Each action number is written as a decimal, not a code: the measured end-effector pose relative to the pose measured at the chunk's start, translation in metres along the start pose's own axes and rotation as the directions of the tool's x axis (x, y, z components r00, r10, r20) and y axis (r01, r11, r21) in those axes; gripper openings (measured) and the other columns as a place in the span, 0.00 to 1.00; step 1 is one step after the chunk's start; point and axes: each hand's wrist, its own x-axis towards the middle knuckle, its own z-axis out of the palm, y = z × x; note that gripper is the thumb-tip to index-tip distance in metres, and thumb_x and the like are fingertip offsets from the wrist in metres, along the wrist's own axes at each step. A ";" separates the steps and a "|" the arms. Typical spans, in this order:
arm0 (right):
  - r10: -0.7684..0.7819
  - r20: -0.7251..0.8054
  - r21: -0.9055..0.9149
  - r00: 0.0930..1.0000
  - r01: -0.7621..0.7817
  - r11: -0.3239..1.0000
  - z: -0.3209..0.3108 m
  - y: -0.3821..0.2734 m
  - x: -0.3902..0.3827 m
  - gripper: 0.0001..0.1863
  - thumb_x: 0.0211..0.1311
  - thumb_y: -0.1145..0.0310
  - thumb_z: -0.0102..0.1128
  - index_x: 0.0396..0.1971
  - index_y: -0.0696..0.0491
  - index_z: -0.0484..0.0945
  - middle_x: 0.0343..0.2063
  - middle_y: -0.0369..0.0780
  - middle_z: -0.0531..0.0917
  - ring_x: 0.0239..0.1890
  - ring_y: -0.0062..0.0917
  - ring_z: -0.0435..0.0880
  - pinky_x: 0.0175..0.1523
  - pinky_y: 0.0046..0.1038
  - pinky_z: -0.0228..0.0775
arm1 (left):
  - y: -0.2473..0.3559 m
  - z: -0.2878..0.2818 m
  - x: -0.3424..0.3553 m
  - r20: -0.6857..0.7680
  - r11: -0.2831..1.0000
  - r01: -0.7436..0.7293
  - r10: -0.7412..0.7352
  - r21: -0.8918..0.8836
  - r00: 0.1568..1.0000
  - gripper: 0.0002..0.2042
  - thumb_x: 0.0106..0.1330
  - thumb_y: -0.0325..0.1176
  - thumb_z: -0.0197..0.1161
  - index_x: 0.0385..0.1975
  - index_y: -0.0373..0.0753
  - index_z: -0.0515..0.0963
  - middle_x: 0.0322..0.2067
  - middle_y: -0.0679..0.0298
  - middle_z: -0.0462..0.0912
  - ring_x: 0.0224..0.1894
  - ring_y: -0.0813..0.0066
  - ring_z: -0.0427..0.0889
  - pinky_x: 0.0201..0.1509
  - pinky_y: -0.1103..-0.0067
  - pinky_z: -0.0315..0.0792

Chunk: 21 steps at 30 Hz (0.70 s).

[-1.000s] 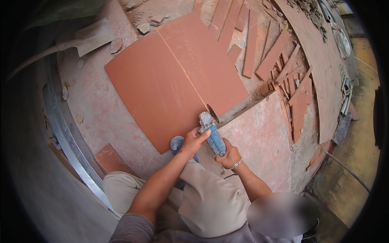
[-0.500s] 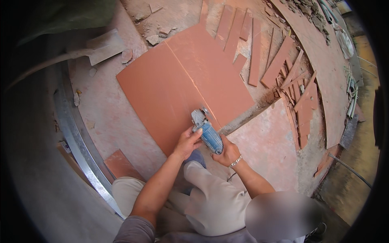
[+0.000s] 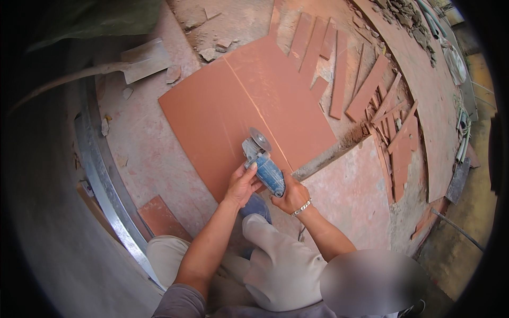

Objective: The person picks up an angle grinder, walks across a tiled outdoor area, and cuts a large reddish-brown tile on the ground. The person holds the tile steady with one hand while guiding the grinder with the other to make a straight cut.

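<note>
Both my hands hold a blue angle grinder (image 3: 270,175) above a large reddish-brown slab (image 3: 199,114). My left hand (image 3: 243,185) grips it near its grey metal head. My right hand (image 3: 292,196), with a chain bracelet (image 3: 301,207) at the wrist, is wrapped round the rear of the body. The round cutting disc (image 3: 260,139) is tilted so its flat face shows. A straight pale line (image 3: 245,91) runs across the slab, just right of the disc. Whether the disc touches the slab, I cannot tell.
A shovel (image 3: 146,61) lies at the far left. Several narrow tile strips (image 3: 339,74) and broken pieces (image 3: 401,153) are scattered to the right. A curved metal channel (image 3: 108,196) runs along the left. A small slab piece (image 3: 163,218) lies beside my knee.
The grinder has turned in my hands, its disc tilting from nearly edge-on to face-on. Both hands have shifted slightly left with it, and the disc has risen a little in the picture.
</note>
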 end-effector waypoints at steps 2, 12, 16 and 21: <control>-0.011 -0.006 -0.004 1.000 0.011 1.000 -0.001 -0.001 0.002 0.42 0.43 0.62 0.75 0.60 0.57 0.66 0.39 0.55 0.85 0.40 0.53 0.87 0.41 0.48 0.81 | 0.001 0.002 0.000 0.004 1.000 -0.020 0.020 0.001 1.000 0.25 0.75 0.44 0.64 0.68 0.48 0.69 0.59 0.69 0.78 0.61 0.71 0.77 0.67 0.60 0.71; 0.011 0.075 0.185 0.997 -0.024 0.982 -0.011 -0.004 0.030 0.44 0.44 0.59 0.77 0.62 0.61 0.70 0.45 0.57 0.85 0.44 0.52 0.87 0.50 0.42 0.81 | 0.049 -0.052 0.012 -0.205 0.664 -0.058 0.311 0.746 0.928 0.44 0.65 0.52 0.73 0.76 0.39 0.60 0.75 0.52 0.62 0.76 0.57 0.61 0.76 0.58 0.60; -0.002 0.055 0.275 0.998 -0.014 0.961 -0.013 -0.013 0.075 0.48 0.44 0.59 0.77 0.66 0.62 0.67 0.45 0.56 0.86 0.48 0.45 0.88 0.52 0.38 0.80 | 0.122 -0.086 -0.001 -0.347 -0.150 0.444 0.426 0.884 0.835 0.59 0.54 0.51 0.80 0.79 0.38 0.47 0.81 0.54 0.46 0.82 0.58 0.48 0.79 0.57 0.56; -0.015 0.036 0.306 0.999 0.004 0.952 -0.017 -0.047 0.169 0.49 0.45 0.57 0.76 0.68 0.63 0.66 0.48 0.59 0.85 0.52 0.45 0.87 0.54 0.39 0.79 | 0.142 -0.081 -0.004 -0.460 -0.343 0.547 0.305 0.764 0.834 0.71 0.45 0.52 0.85 0.80 0.40 0.33 0.82 0.59 0.34 0.82 0.61 0.46 0.79 0.57 0.56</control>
